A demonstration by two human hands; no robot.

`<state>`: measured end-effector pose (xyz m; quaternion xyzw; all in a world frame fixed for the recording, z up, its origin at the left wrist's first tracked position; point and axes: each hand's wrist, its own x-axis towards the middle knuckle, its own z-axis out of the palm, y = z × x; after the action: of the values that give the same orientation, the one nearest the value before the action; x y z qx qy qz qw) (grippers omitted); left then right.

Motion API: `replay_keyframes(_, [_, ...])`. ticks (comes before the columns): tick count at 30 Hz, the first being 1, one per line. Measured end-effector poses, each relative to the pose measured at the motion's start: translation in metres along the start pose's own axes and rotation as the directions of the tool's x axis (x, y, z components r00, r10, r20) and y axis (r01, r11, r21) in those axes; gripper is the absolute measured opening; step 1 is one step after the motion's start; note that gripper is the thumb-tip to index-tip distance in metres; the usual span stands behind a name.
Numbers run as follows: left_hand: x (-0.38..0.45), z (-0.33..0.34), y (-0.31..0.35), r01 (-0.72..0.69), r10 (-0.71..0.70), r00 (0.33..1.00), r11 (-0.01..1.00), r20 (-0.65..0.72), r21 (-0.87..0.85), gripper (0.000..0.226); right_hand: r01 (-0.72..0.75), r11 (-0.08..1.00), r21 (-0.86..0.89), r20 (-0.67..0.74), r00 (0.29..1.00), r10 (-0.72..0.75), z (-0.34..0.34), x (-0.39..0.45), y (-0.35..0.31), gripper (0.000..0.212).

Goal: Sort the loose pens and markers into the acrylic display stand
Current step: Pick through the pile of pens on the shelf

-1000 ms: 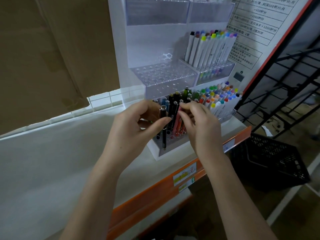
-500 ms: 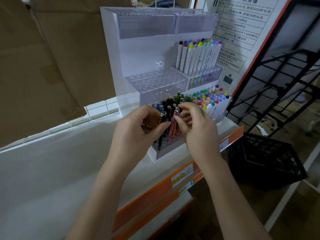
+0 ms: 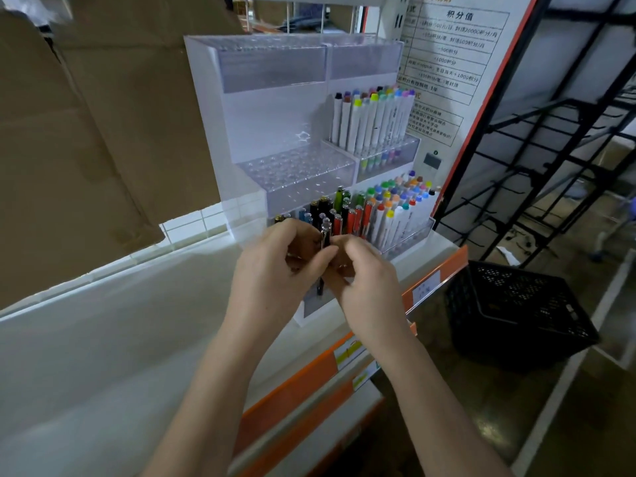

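Right now I see my left hand (image 3: 275, 270) and my right hand (image 3: 364, 287) close together in front of the bottom tier of the acrylic display stand (image 3: 261, 108), which sits on a white shelf (image 3: 103, 339) with an orange front edge. My left thumb and curled fingers pinch a dark pen (image 3: 323, 249) that stands roughly upright between the two hands, its silvery top just above my thumb and its lower end showing below the hands against the stand's front. My right fingers are curled in tight beside that same pen, touching my left thumb; I cannot tell whether they grip the pen or only rest against it.

Behind my hands the bottom tier's left part holds a cluster of pens (image 3: 340, 211) in black, green, red and orange, caps up. Just to their right stand white-bodied markers with coloured caps (image 3: 399, 201), packed in rows. The middle tier has a clear perforated tray (image 3: 296, 166) on the left with no pens in its holes, and a row of tall white markers (image 3: 371, 118) on the right. The top tier is frosted and I cannot see inside.

A printed sign (image 3: 454, 46) leans behind the stand on the right, and a black plastic crate (image 3: 516, 311) sits on the floor below it.
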<state>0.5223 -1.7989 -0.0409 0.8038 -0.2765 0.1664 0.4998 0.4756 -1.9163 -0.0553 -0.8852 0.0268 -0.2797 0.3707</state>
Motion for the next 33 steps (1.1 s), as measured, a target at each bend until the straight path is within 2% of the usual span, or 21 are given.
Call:
replay_keyframes(3, [-0.006, -0.004, -0.014, -0.012, 0.009, 0.999, 0.998, 0.046, 0.065, 0.01, 0.038, 0.999, -0.039, -0.039, 0.998, -0.04, -0.001, 0.006, 0.006, 0.011])
replay_keyframes(7, [-0.016, -0.003, -0.033, -0.013, -0.014, 0.99, 0.982, 0.138, 0.188, 0.006, 0.049, 0.999, -0.021, -0.096, 0.994, -0.051, -0.005, 0.014, 0.005, 0.016])
replay_keyframes(10, [-0.02, 0.001, -0.046, -0.082, 0.038, 0.984, 0.962, 0.172, 0.262, 0.004, 0.045, 0.999, -0.026, -0.119, 0.992, -0.048, -0.009, 0.021, 0.002, 0.015])
replay_keyframes(12, [-0.022, 0.003, -0.054, -0.121, 0.067, 0.98, 0.949, 0.186, 0.292, 0.009, 0.029, 0.999, -0.027, -0.125, 0.992, -0.032, -0.01, 0.025, 0.004, 0.021])
replay_keyframes(16, [-0.024, 0.004, -0.061, -0.143, 0.082, 0.978, 0.935, 0.194, 0.325, 0.009, 0.051, 0.998, -0.023, -0.16, 0.986, -0.054, -0.005, 0.026, 0.009, 0.047])
replay_keyframes(19, [-0.023, 0.005, -0.062, -0.146, 0.083, 0.978, 0.931, 0.194, 0.336, 0.012, 0.094, 0.995, -0.04, -0.19, 0.977, -0.1, 0.001, 0.023, 0.013, 0.051])
replay_keyframes(28, [-0.026, 0.006, -0.066, -0.186, 0.127, 0.975, 0.917, 0.184, 0.353, 0.003, 0.193, 0.98, -0.056, -0.234, 0.951, -0.2, 0.013, 0.024, 0.018, 0.049])
replay_keyframes(33, [-0.027, 0.005, -0.066, -0.19, 0.128, 0.973, 0.918, 0.193, 0.348, 0.008, 0.215, 0.972, -0.09, -0.199, 0.953, -0.229, 0.024, 0.02, 0.029, 0.033])
